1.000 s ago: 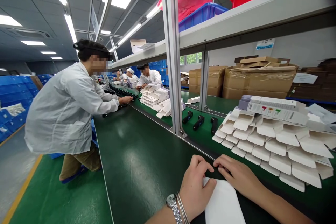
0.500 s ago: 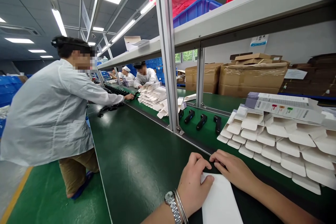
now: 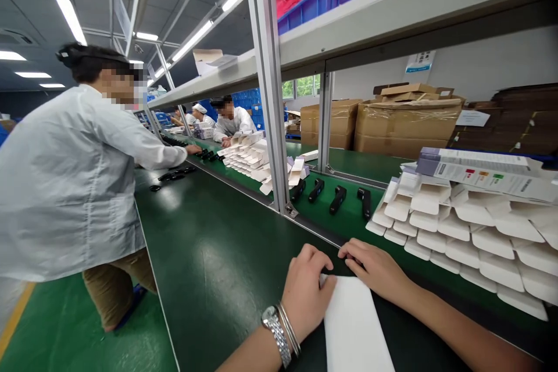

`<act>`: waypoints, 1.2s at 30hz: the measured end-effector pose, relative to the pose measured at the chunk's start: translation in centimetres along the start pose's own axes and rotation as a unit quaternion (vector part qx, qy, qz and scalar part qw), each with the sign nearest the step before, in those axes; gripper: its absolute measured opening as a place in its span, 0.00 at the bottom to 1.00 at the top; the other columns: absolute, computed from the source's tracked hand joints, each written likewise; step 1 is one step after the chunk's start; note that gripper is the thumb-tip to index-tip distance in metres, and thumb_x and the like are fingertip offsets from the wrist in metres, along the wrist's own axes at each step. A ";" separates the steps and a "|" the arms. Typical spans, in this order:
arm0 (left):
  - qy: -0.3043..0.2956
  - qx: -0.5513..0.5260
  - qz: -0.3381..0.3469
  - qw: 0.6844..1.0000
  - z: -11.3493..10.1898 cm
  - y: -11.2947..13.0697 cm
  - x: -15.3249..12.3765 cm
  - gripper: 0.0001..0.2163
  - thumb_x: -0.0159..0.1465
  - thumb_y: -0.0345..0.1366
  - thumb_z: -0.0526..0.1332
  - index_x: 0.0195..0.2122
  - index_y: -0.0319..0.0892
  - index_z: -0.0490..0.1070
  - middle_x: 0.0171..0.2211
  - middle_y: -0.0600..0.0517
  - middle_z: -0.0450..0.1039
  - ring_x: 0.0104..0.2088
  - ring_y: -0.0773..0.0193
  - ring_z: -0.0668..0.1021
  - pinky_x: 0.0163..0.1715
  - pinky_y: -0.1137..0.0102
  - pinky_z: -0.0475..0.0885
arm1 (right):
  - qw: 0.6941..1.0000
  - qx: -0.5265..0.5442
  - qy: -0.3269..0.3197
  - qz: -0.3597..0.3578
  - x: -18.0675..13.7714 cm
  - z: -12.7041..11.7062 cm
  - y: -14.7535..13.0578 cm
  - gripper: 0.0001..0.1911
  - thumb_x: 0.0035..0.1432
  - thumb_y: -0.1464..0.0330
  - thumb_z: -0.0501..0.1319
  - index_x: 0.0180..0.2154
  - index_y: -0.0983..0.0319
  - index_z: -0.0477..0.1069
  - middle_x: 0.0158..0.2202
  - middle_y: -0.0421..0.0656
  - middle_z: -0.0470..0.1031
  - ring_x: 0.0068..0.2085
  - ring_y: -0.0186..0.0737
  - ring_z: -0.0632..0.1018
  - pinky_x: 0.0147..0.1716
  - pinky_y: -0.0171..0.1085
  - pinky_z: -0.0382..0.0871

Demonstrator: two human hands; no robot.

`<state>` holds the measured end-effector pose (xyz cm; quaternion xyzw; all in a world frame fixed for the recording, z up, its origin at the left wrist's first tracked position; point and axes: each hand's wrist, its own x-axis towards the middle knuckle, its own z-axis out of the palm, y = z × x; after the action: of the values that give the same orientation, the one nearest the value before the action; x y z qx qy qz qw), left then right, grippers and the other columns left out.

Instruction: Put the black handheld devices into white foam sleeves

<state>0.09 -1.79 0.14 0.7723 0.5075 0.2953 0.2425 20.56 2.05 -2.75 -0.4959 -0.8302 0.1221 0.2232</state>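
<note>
A plain white piece (image 3: 355, 325), a carton or a folded sheet, lies on the dark green bench in front of me. My left hand (image 3: 307, 282), with a watch and bangles on its wrist, rests at its far left corner, fingers bent and thumb apart along the edge. Just beyond its far right corner, my right hand (image 3: 370, 264) lies with loosely bent fingers and the thumb apart. Neither hand visibly grips anything. To the right, open white cartons (image 3: 457, 226) are stacked in rows, with a printed carton (image 3: 488, 168) lying on top.
Several black handheld devices (image 3: 337, 199) lie on the green belt (image 3: 349, 226) beyond the bench. A metal post (image 3: 265, 81) rises between them and me, under a shelf (image 3: 375, 23). At left, a co-worker in a white coat (image 3: 82, 174) reaches toward the belt. Cardboard boxes (image 3: 405, 125) stand behind.
The view has shifted slightly. My left thumb has slid from the white piece's top toward its edge. The co-worker's reaching hand has drawn back a little to the left.
</note>
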 end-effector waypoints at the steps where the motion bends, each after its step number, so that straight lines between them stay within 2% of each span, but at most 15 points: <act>1: 0.006 0.019 -0.009 1.000 -0.2 -0.1 0.3 0.04 0.59 0.29 0.58 0.35 0.43 0.69 0.38 0.52 0.65 0.37 0.62 0.70 0.40 0.65 0.63 | 1.000 -0.003 0.001 -0.002 0.1 0.0 0.2 0.11 0.62 0.72 0.49 0.39 0.55 0.69 0.39 0.40 0.72 0.38 0.40 0.75 0.35 0.39 0.66; 3: 0.005 0.046 -0.025 0.999 -0.4 -0.2 0.7 0.01 0.60 0.32 0.58 0.31 0.42 0.68 0.34 0.53 0.65 0.35 0.62 0.69 0.39 0.65 0.61 | 1.000 -0.008 -0.001 -0.004 0.2 -0.1 0.7 0.11 0.63 0.72 0.49 0.40 0.55 0.69 0.39 0.40 0.72 0.39 0.40 0.75 0.35 0.38 0.66; 10: -0.087 0.071 -0.042 0.993 -0.4 -0.2 1.1 0.13 0.53 0.43 0.68 0.32 0.43 0.67 0.34 0.55 0.65 0.37 0.60 0.70 0.40 0.65 0.60 | 1.000 -0.019 -0.007 0.008 0.4 0.1 1.3 0.10 0.63 0.72 0.50 0.40 0.56 0.69 0.39 0.40 0.72 0.38 0.39 0.75 0.34 0.38 0.64; 19: -0.081 0.072 -0.015 0.994 0.4 -0.6 1.2 0.13 0.52 0.40 0.68 0.35 0.44 0.67 0.36 0.55 0.66 0.39 0.60 0.70 0.42 0.65 0.59 | 1.000 -0.019 -0.001 0.006 0.5 0.0 1.3 0.11 0.62 0.73 0.50 0.39 0.56 0.68 0.39 0.39 0.72 0.38 0.39 0.74 0.35 0.38 0.63; 23: -0.089 0.066 0.002 0.994 0.5 -0.7 1.4 0.03 0.59 0.34 0.60 0.30 0.43 0.68 0.33 0.56 0.66 0.37 0.63 0.71 0.42 0.66 0.58 | 1.000 -0.015 -0.001 0.003 0.4 0.1 1.2 0.10 0.62 0.72 0.51 0.39 0.56 0.68 0.39 0.39 0.72 0.38 0.39 0.74 0.35 0.38 0.63; 26: -0.085 0.071 0.003 0.994 0.5 -0.7 1.6 0.06 0.61 0.32 0.57 0.27 0.41 0.67 0.31 0.55 0.66 0.36 0.64 0.71 0.41 0.66 0.58 | 1.000 0.014 -0.003 0.007 0.9 -0.4 1.4 0.10 0.62 0.70 0.50 0.40 0.55 0.68 0.40 0.39 0.71 0.35 0.37 0.74 0.34 0.36 0.65; 28: -0.077 0.075 -0.001 0.994 0.4 -0.8 1.7 0.08 0.63 0.33 0.55 0.27 0.41 0.67 0.32 0.54 0.67 0.36 0.63 0.71 0.40 0.66 0.58 | 0.999 0.014 0.031 0.040 2.2 -1.1 2.2 0.09 0.63 0.66 0.51 0.42 0.55 0.67 0.41 0.40 0.71 0.34 0.36 0.74 0.33 0.36 0.65; 31: -0.076 0.075 -0.016 0.994 -0.1 -0.9 1.7 0.08 0.61 0.39 0.60 0.29 0.42 0.67 0.33 0.54 0.67 0.37 0.61 0.70 0.40 0.66 0.59 | 0.979 -0.051 0.105 0.166 5.3 -2.8 4.5 0.16 0.61 0.57 0.54 0.48 0.56 0.64 0.45 0.45 0.69 0.39 0.44 0.75 0.34 0.39 0.66; 34: -0.101 0.079 -0.039 0.991 -0.8 -1.1 1.4 0.16 0.50 0.45 0.69 0.31 0.42 0.67 0.34 0.54 0.67 0.37 0.60 0.70 0.39 0.66 0.60 | 0.944 -0.051 0.100 0.310 8.3 -4.4 7.6 0.28 0.54 0.55 0.61 0.54 0.58 0.60 0.53 0.52 0.64 0.49 0.59 0.72 0.40 0.47 0.66; 36: -0.119 0.079 -0.042 0.989 -0.9 -1.2 1.3 0.16 0.48 0.43 0.70 0.31 0.42 0.67 0.34 0.54 0.67 0.36 0.60 0.69 0.39 0.66 0.60 | 0.928 -0.006 0.075 0.364 9.3 -4.8 9.6 0.33 0.50 0.58 0.65 0.55 0.60 0.60 0.53 0.56 0.64 0.48 0.63 0.74 0.40 0.50 0.66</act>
<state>-0.89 -0.10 0.26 0.7964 0.5292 0.1499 0.2514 26.44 14.72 -0.32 -0.7733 -0.5741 0.1525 0.2217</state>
